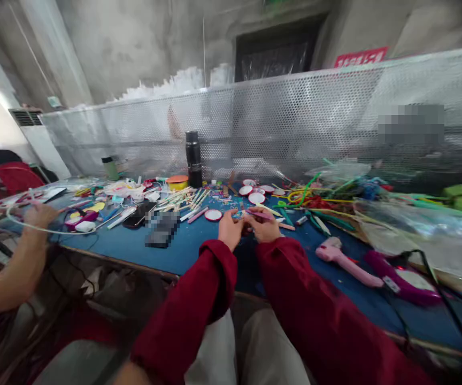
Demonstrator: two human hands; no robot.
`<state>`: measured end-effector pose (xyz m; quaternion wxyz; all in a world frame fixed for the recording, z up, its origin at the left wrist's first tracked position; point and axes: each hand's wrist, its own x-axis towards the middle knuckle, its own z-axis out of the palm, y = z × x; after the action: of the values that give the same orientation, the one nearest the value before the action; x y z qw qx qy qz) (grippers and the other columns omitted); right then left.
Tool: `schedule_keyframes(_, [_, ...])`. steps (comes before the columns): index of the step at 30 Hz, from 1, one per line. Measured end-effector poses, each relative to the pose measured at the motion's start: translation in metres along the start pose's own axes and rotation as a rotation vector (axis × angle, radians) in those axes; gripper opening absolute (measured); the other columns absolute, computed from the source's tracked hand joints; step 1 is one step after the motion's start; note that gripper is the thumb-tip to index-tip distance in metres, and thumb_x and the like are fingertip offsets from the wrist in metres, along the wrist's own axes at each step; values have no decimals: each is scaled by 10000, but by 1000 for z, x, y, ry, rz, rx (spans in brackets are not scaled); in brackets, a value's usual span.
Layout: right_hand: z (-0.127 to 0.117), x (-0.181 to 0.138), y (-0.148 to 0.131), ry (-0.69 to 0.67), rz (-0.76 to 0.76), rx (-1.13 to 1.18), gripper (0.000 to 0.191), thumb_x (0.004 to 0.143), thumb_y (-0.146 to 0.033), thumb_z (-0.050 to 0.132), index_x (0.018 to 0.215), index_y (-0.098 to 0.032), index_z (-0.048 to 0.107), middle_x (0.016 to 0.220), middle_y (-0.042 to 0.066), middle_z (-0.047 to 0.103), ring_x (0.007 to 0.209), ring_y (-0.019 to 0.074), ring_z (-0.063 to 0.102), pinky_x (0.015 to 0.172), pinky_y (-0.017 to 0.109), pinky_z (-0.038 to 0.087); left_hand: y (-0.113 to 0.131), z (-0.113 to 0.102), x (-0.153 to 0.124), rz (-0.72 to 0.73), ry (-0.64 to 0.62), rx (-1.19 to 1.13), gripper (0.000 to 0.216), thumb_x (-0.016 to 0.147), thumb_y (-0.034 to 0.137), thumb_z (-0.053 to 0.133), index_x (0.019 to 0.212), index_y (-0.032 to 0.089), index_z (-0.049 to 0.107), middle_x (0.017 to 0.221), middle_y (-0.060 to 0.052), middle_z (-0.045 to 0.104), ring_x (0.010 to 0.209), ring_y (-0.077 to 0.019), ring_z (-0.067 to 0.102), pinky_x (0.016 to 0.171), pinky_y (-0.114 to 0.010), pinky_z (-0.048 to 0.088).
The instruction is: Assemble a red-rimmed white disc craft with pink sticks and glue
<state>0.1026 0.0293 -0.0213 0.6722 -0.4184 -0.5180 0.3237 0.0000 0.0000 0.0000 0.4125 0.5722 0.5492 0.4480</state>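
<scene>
My left hand [230,230] is closed in front of me over the blue table [191,243]. Its fingertips pinch something small and pale, too blurred to name. Close beside it, my right hand [266,227] is closed around a slim pinkish-purple stick [262,215], whose tip points toward the left fingertips. The two hands nearly touch, and their fingers hide part of what lies between them. Round white dishes with red rims, one of them a near dish [213,215], lie just beyond and to the left of my hands.
A pink glue gun [349,262] and a purple device [403,280] lie at the right. Two phones, one a black phone [139,214], sit left of my hands. A black bottle [193,160] stands behind them. At the far left a co-worker's arm [26,256] reaches over the table.
</scene>
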Motion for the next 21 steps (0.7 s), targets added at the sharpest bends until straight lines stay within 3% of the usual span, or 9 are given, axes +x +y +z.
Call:
schedule_keyframes(4, [-3,1,-2,10,-58,-5,402,551,-428,788,824,-211,589,619,-15,628,558,160,588,560,303,479,6,-18,-54,277,204,497,402,865,378,610,1208,182,538,1094,-111,670,1004,-225,644,825,-305,478])
schedule_keyframes(6, [-2,0,-3,27,-65,15,402,563,-422,794,836,-216,582,591,-26,612,533,154,576,539,294,468,3,-39,-91,357,271,774,336,888,423,561,1164,232,584,1169,-89,627,972,-219,636,799,-304,461])
schedule_keyframes(10, [1,-4,-3,65,-81,37,377,590,-405,791,844,-212,590,596,-31,607,535,144,574,542,281,464,-19,-113,-145,213,456,1172,417,967,353,383,1358,282,508,1068,-84,606,803,-199,610,699,-312,425])
schedule_keyframes(13, [3,-7,-3,90,-104,19,365,594,-390,789,844,-203,600,600,-29,609,541,142,571,548,280,459,-44,-172,-149,103,553,1338,424,965,262,348,1328,250,567,918,-86,577,830,-228,582,731,-329,413])
schedule_keyframes(15, [3,-8,-4,95,-121,3,356,596,-373,786,853,-199,611,623,-22,619,560,145,577,559,282,464,-57,-197,-141,78,550,1382,430,950,215,356,1297,273,603,879,-76,556,806,-219,566,731,-322,408])
schedule_keyframes(17, [3,-8,-5,101,-133,-12,338,606,-365,776,855,-199,616,644,-16,625,578,149,586,570,286,472,-65,-209,-134,105,539,1387,450,932,175,368,1290,293,613,876,-72,547,806,-210,557,743,-314,407])
schedule_keyframes(21, [3,-8,-6,113,-143,-33,313,619,-354,763,852,-201,621,645,-13,620,588,158,593,578,295,480,-68,-209,-129,176,531,1343,473,917,157,377,1304,307,602,881,-72,557,801,-211,553,756,-320,419])
